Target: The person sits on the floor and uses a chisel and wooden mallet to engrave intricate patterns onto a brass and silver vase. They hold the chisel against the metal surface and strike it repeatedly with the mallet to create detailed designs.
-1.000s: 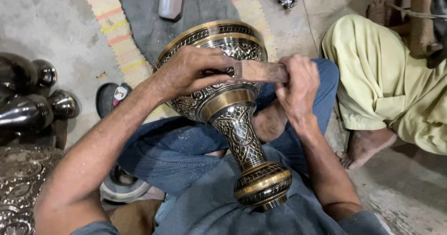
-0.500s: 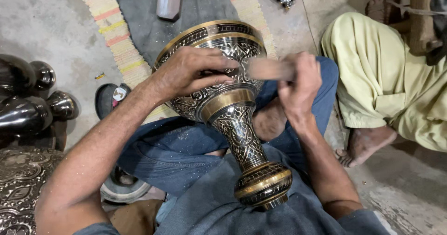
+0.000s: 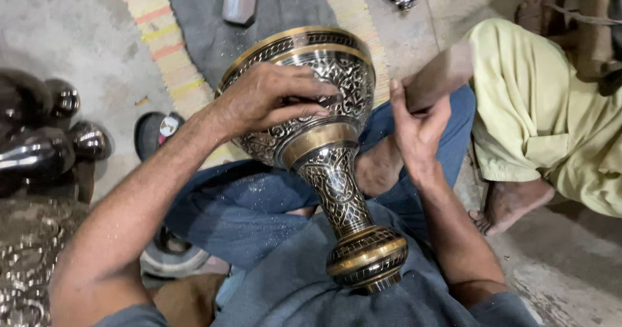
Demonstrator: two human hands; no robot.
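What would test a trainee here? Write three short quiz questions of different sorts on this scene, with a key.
1. True or false: the left hand rests on the bowl of the engraved metal vase.
2. Multiple choice: what does the right hand hold? A) a wooden stick B) a cloth C) a brush
3. Fill in: the foot of the vase points toward the person's ____.

Key: 1 true; 2 A; 3 body. The vase lies tilted across the person's lap on the blue trousers, its wide mouth away from the person. Another person in pale green clothes sits at the right, and dark metal pieces lie at the left.
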